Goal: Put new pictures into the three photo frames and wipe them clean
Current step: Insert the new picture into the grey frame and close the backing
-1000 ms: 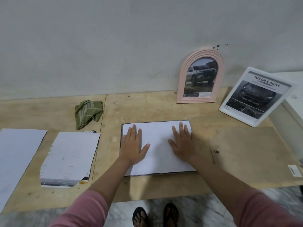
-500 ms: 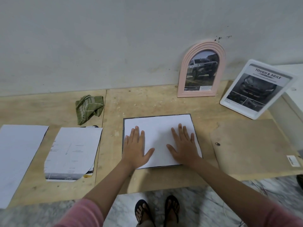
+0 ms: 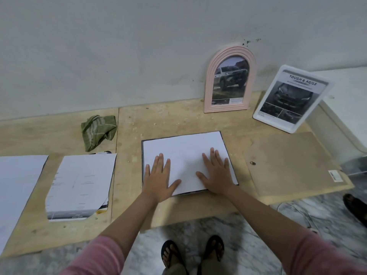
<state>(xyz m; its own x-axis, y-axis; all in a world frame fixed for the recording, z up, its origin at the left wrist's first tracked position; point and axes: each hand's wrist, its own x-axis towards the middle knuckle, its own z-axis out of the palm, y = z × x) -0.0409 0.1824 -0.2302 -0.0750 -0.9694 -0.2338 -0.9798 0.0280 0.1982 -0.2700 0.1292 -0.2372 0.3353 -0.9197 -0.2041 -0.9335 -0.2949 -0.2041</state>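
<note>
Paper (image 3: 184, 147) under both flat hands (image 3: 158, 181)

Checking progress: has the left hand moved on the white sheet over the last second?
Yes. The left hand slid toward the person: its fingertips were near the far edge of the white sheet, now well short of it.
</note>
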